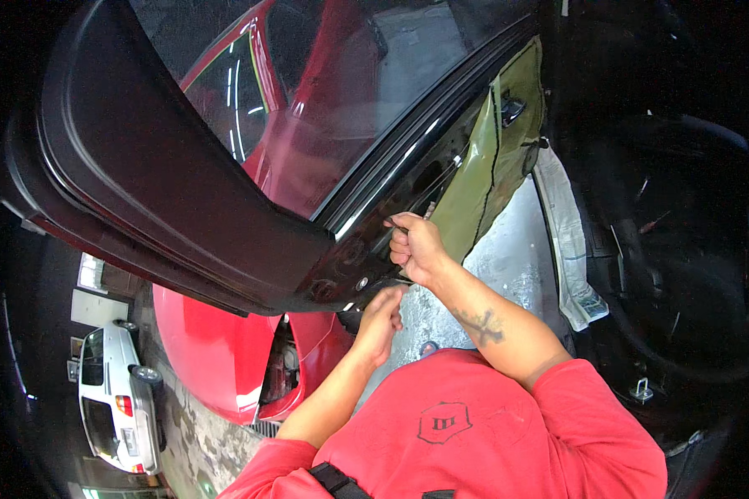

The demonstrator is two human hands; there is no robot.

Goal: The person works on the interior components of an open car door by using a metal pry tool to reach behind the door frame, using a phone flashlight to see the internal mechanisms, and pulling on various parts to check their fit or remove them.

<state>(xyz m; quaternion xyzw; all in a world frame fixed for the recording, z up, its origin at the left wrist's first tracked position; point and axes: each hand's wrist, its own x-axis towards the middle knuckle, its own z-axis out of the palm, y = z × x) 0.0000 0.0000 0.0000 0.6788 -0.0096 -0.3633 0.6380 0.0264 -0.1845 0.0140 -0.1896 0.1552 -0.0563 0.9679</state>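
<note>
The black car door (166, 183) stands open with its inner trim panel already off: bare metal with round holes shows along the lower edge, and a yellowish plastic sheet (491, 150) covers the inner side toward the hinge end. As far as I can judge, the stripping of the door is done and the work inside the shell is under way, with thin rods or cables (437, 179) running across the opening and the panel not back on.

The right hand (416, 248) is curled into a loose fist against the door's inner face, fingers closed around something thin, probably a rod end or small tool; which one I cannot tell. The left hand (380, 320) reaches up under the door's bottom edge, fingers bent and touching the metal there; whether it grips anything is hidden.

A red car (225, 358) stands just beyond the door, and a white car (112, 391) well apart at lower left
</note>
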